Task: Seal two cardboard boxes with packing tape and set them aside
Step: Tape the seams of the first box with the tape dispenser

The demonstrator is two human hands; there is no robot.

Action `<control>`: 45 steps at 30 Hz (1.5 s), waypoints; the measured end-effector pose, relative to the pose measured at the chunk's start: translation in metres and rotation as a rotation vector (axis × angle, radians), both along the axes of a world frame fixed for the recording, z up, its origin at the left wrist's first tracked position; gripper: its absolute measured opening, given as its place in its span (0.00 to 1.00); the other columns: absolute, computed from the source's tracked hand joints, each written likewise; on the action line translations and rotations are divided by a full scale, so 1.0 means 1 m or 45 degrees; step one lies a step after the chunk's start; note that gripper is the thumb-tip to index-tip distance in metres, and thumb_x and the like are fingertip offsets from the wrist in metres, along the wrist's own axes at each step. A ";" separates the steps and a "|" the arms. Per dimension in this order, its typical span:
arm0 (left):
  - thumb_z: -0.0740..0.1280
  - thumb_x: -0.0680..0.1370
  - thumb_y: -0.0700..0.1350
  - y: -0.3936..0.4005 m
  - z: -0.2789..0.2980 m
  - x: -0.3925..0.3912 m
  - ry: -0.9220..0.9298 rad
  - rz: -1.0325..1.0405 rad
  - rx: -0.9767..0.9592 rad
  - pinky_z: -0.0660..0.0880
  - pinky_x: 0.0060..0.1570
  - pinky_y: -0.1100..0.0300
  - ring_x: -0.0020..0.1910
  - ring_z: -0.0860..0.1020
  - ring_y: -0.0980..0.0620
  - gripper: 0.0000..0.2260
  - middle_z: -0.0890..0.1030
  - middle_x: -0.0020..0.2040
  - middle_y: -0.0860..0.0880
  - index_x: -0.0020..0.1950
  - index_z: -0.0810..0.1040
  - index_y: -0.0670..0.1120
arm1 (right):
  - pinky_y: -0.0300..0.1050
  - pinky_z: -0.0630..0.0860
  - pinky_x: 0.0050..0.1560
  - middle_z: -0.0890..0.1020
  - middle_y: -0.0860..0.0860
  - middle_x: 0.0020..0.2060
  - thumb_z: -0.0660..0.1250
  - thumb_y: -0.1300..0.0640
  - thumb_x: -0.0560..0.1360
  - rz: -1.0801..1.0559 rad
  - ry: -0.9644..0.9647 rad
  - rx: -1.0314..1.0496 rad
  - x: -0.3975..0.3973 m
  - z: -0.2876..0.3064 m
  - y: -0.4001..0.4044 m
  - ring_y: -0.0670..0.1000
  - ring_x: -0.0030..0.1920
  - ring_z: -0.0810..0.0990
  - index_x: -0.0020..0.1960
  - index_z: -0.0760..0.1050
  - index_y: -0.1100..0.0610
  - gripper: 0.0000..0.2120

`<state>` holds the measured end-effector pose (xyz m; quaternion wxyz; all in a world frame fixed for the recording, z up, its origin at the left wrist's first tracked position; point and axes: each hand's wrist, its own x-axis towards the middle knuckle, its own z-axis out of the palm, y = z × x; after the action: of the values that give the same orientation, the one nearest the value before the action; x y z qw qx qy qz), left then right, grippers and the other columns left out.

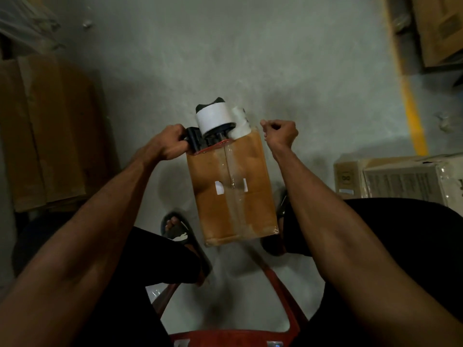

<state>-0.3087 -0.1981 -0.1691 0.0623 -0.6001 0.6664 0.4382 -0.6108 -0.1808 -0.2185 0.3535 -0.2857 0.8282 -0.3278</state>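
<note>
A small brown cardboard box [233,186] stands between my knees, a strip of clear tape running down the middle of its top. My left hand [170,144] grips the black handle of a tape dispenser [215,126] with a white roll, which sits at the box's far edge. My right hand [279,132] hovers by the box's far right corner, fingers curled into a loose fist; I cannot tell whether it pinches a tape end.
I sit on a red plastic chair [283,284] over a grey concrete floor. Flat brown cardboard [50,131] leans at the left. More boxes [400,181] lie at the right, another carton [441,28] at the top right beside a yellow floor line [413,116].
</note>
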 end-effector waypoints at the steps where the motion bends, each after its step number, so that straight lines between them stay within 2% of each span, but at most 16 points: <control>1: 0.65 0.66 0.49 -0.001 -0.001 0.000 -0.003 0.006 0.009 0.80 0.43 0.45 0.43 0.82 0.39 0.14 0.82 0.39 0.40 0.41 0.81 0.40 | 0.50 0.85 0.41 0.85 0.53 0.33 0.79 0.60 0.72 0.000 -0.006 -0.003 0.000 -0.002 0.000 0.46 0.31 0.81 0.39 0.85 0.61 0.06; 7: 0.60 0.65 0.50 -0.007 -0.007 -0.004 -0.018 -0.004 0.005 0.74 0.39 0.53 0.39 0.78 0.44 0.14 0.79 0.39 0.44 0.42 0.76 0.41 | 0.52 0.85 0.46 0.86 0.50 0.36 0.79 0.58 0.72 0.003 -0.057 0.015 0.007 -0.018 -0.001 0.48 0.38 0.85 0.45 0.87 0.61 0.06; 9: 0.60 0.64 0.50 -0.008 -0.010 -0.004 -0.019 -0.015 0.002 0.73 0.37 0.53 0.38 0.77 0.44 0.13 0.78 0.37 0.45 0.41 0.75 0.41 | 0.51 0.83 0.55 0.87 0.53 0.43 0.78 0.56 0.73 -0.031 -0.107 0.036 0.011 -0.019 0.000 0.51 0.46 0.86 0.51 0.86 0.62 0.11; 11: 0.61 0.64 0.51 -0.008 -0.014 -0.002 -0.017 -0.006 0.012 0.72 0.37 0.54 0.38 0.77 0.45 0.13 0.77 0.35 0.47 0.41 0.74 0.43 | 0.47 0.79 0.63 0.85 0.55 0.54 0.78 0.50 0.72 -0.074 -0.118 0.122 0.010 -0.020 0.003 0.54 0.57 0.83 0.62 0.82 0.60 0.22; 13: 0.61 0.64 0.52 -0.008 -0.018 0.000 -0.011 -0.003 0.033 0.73 0.38 0.55 0.39 0.79 0.45 0.15 0.77 0.37 0.48 0.43 0.75 0.44 | 0.49 0.79 0.63 0.83 0.55 0.57 0.79 0.49 0.72 -0.089 -0.101 0.191 0.008 -0.023 0.005 0.55 0.60 0.80 0.64 0.81 0.56 0.24; 15: 0.62 0.64 0.53 -0.009 -0.023 0.003 -0.002 -0.009 0.045 0.77 0.39 0.51 0.41 0.81 0.44 0.15 0.79 0.38 0.48 0.44 0.75 0.44 | 0.48 0.81 0.54 0.85 0.53 0.47 0.76 0.52 0.75 -0.059 -0.047 0.128 0.012 -0.021 0.008 0.54 0.53 0.82 0.52 0.84 0.57 0.10; 16: 0.61 0.64 0.54 -0.009 -0.024 0.004 0.006 -0.018 0.042 0.79 0.40 0.48 0.41 0.81 0.43 0.16 0.80 0.39 0.47 0.43 0.75 0.44 | 0.45 0.80 0.49 0.84 0.50 0.42 0.73 0.51 0.77 -0.045 -0.018 0.074 0.018 -0.016 0.009 0.53 0.49 0.83 0.46 0.84 0.57 0.09; 18: 0.61 0.64 0.55 -0.010 -0.026 0.006 0.023 -0.031 0.042 0.81 0.42 0.43 0.41 0.82 0.43 0.17 0.81 0.39 0.46 0.43 0.76 0.44 | 0.42 0.76 0.46 0.83 0.47 0.37 0.69 0.43 0.78 -0.024 0.008 0.030 0.030 -0.009 0.013 0.50 0.44 0.82 0.40 0.82 0.54 0.16; 21: 0.62 0.65 0.54 -0.011 -0.024 0.004 0.009 -0.045 0.020 0.79 0.42 0.45 0.41 0.81 0.43 0.16 0.80 0.40 0.45 0.44 0.75 0.43 | 0.45 0.78 0.48 0.85 0.49 0.40 0.74 0.43 0.73 0.050 0.041 0.041 0.036 -0.010 0.018 0.53 0.47 0.83 0.43 0.84 0.56 0.15; 25: 0.63 0.66 0.52 -0.010 -0.018 0.002 0.002 -0.072 0.012 0.77 0.40 0.49 0.41 0.80 0.43 0.15 0.80 0.42 0.44 0.46 0.74 0.43 | 0.43 0.75 0.41 0.85 0.53 0.38 0.77 0.49 0.72 0.049 0.055 0.135 0.031 -0.011 0.013 0.56 0.46 0.84 0.41 0.84 0.59 0.12; 29: 0.63 0.67 0.53 -0.012 -0.009 0.008 -0.025 -0.107 -0.004 0.76 0.40 0.49 0.42 0.80 0.41 0.14 0.79 0.41 0.44 0.44 0.73 0.43 | 0.43 0.77 0.41 0.83 0.53 0.40 0.78 0.52 0.72 -0.001 0.048 0.169 0.036 0.000 0.009 0.45 0.38 0.78 0.43 0.84 0.61 0.11; 33: 0.68 0.70 0.49 -0.007 -0.001 0.025 -0.104 -0.106 -0.016 0.72 0.38 0.53 0.42 0.79 0.41 0.09 0.78 0.41 0.45 0.43 0.72 0.45 | 0.40 0.75 0.37 0.83 0.52 0.40 0.78 0.49 0.73 0.009 0.075 0.137 0.038 0.006 0.016 0.43 0.37 0.78 0.46 0.85 0.60 0.14; 37: 0.67 0.69 0.48 0.001 0.008 0.069 -0.170 -0.061 0.017 0.73 0.38 0.54 0.41 0.79 0.40 0.10 0.81 0.42 0.40 0.44 0.76 0.42 | 0.41 0.72 0.44 0.83 0.54 0.44 0.77 0.49 0.74 0.041 0.093 0.141 0.038 0.014 0.017 0.40 0.36 0.69 0.51 0.85 0.62 0.16; 39: 0.65 0.66 0.50 0.005 0.012 0.085 -0.181 -0.063 0.035 0.71 0.36 0.55 0.39 0.79 0.38 0.11 0.81 0.40 0.38 0.40 0.75 0.44 | 0.42 0.73 0.46 0.84 0.56 0.51 0.77 0.49 0.73 0.029 0.087 0.159 0.041 0.019 0.017 0.42 0.39 0.71 0.54 0.84 0.61 0.17; 42: 0.68 0.69 0.48 0.012 0.018 0.091 -0.258 -0.047 0.044 0.70 0.36 0.56 0.39 0.78 0.41 0.08 0.79 0.40 0.42 0.40 0.73 0.45 | 0.44 0.73 0.52 0.78 0.55 0.62 0.77 0.48 0.73 0.037 0.176 0.223 0.051 0.023 0.017 0.52 0.57 0.76 0.62 0.80 0.57 0.22; 45: 0.64 0.65 0.51 0.014 0.019 0.087 -0.220 -0.035 0.041 0.68 0.36 0.58 0.37 0.76 0.45 0.07 0.79 0.39 0.43 0.35 0.71 0.49 | 0.37 0.72 0.57 0.76 0.52 0.65 0.69 0.59 0.79 0.337 0.477 0.067 0.071 0.029 0.026 0.52 0.65 0.75 0.67 0.77 0.55 0.17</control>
<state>-0.2218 -0.1838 -0.1503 0.1352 -0.6254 0.6595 0.3944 -0.5394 -0.1551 -0.1896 0.2408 -0.4385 0.8429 -0.1982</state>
